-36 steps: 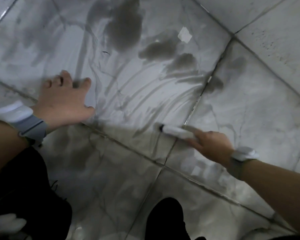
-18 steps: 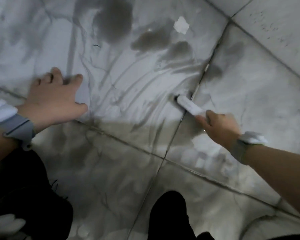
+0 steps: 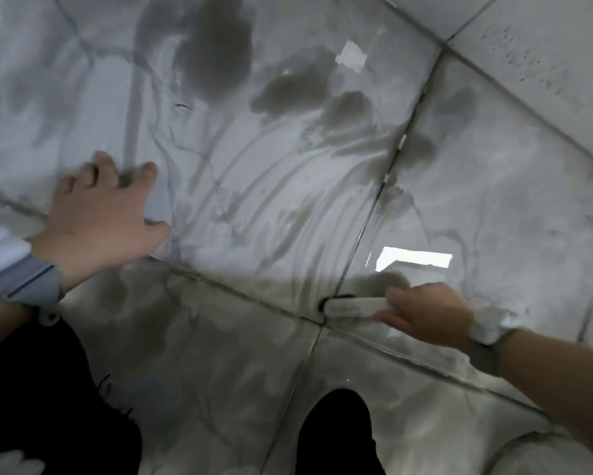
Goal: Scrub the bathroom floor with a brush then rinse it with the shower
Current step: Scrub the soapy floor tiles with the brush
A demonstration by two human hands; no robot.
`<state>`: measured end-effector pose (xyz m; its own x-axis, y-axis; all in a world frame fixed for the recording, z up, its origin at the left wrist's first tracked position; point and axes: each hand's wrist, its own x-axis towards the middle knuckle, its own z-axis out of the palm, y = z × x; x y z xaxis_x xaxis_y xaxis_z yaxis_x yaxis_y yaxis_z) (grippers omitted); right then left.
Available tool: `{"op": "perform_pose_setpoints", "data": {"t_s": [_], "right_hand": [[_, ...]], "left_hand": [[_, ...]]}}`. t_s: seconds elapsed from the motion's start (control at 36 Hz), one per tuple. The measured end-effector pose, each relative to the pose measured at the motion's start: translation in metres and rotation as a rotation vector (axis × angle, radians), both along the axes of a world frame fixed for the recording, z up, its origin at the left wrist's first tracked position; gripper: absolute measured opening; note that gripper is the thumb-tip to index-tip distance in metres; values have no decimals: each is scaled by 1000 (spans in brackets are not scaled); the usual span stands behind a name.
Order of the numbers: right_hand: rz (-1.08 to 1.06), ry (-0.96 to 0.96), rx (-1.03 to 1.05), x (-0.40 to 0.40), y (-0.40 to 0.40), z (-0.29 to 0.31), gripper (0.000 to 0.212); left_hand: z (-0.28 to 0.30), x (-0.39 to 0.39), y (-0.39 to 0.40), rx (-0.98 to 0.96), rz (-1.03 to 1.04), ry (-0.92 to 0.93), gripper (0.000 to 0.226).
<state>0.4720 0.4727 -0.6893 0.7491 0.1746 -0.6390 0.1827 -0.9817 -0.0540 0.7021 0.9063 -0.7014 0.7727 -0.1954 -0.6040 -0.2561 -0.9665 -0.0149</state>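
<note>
The wet, grey-veined tile floor (image 3: 271,207) fills the view, streaked with curved scrub marks and dark puddles. My right hand (image 3: 428,317) is shut on a white brush (image 3: 349,307), whose head lies on the floor where the grout lines cross. My left hand (image 3: 103,217) is pressed flat on the tile at the left, fingers spread, holding nothing. No shower is in view.
A white tiled wall (image 3: 545,56) rises at the top right. A small white scrap (image 3: 351,56) lies on the floor near the puddles. My dark trouser leg (image 3: 48,406) fills the lower left, and a dark foot or knee (image 3: 336,437) sits at the bottom centre.
My right hand has pulled the brush back along the grout line towards me, down to the tile crossing. The left hand stays planted in place.
</note>
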Motion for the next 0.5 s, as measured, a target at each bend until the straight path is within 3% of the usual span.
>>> {"op": "perform_pose_setpoints", "data": {"t_s": [0.06, 0.11, 0.25, 0.31, 0.39, 0.44, 0.5], "right_hand": [[65, -13, 19, 10, -3, -6, 63], [-1, -85, -52, 46, -18, -15, 66], [-614, -195, -99, 126, -40, -7, 56], [-581, -152, -115, 102, -21, -6, 55], [-229, -101, -41, 43, 10, 3, 66], [-99, -78, 2, 41, 5, 7, 75], [-119, -120, -65, 65, -16, -5, 64]], "left_hand": [[-1, -1, -2, 5, 1, -4, 84], [2, -1, -3, -2, 9, -9, 84], [8, 2, -3, -2, 3, 16, 85], [9, 2, -6, 1, 8, 29, 89], [10, 1, -6, 9, 16, 45, 95], [10, 0, -5, 6, 15, 44, 95], [9, 0, -2, -7, 16, 43, 93]]}}
